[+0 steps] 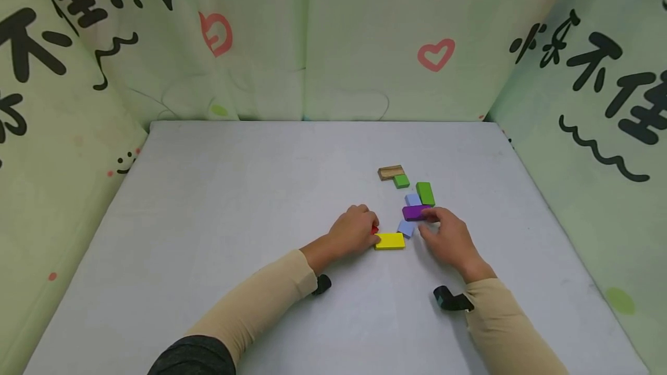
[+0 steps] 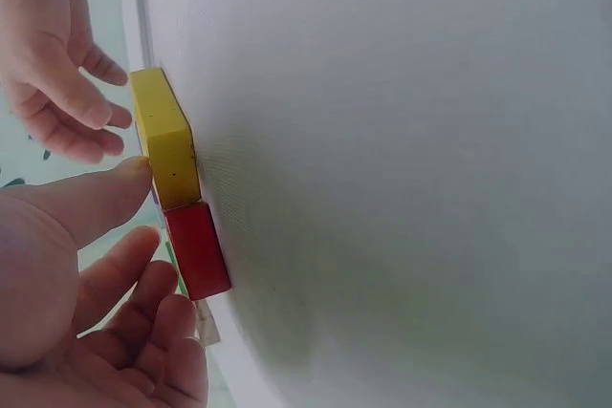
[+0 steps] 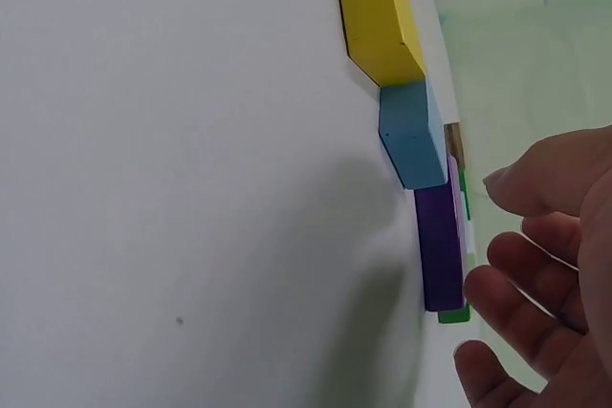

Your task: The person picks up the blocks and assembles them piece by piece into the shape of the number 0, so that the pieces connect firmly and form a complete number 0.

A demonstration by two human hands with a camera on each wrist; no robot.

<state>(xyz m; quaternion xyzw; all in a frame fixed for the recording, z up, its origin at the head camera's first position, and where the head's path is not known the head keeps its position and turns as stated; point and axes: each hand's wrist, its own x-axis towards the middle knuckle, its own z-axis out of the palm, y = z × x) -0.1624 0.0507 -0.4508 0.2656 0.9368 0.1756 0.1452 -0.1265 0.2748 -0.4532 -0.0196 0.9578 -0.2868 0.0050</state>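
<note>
On the white table a yellow block [image 1: 389,241] lies beside a small red block [image 2: 198,250], which is mostly covered in the head view. My left hand [image 1: 355,229] touches the yellow block's left end with the thumb. Its other fingers bend loosely beside the red block. A light blue block [image 1: 406,228] meets the yellow one's upper right corner, and a purple block [image 1: 414,213] lies just beyond it. My right hand [image 1: 447,237] has its fingertips at the purple block's right end. Its thumb stands apart, with nothing pinched between.
Farther back lie another light blue block [image 1: 413,199], a long green block [image 1: 425,193], a small green block [image 1: 401,181] and a wooden brown block [image 1: 391,172]. Printed cloth walls [image 1: 359,45] border the white table [image 1: 234,190] at the back and sides.
</note>
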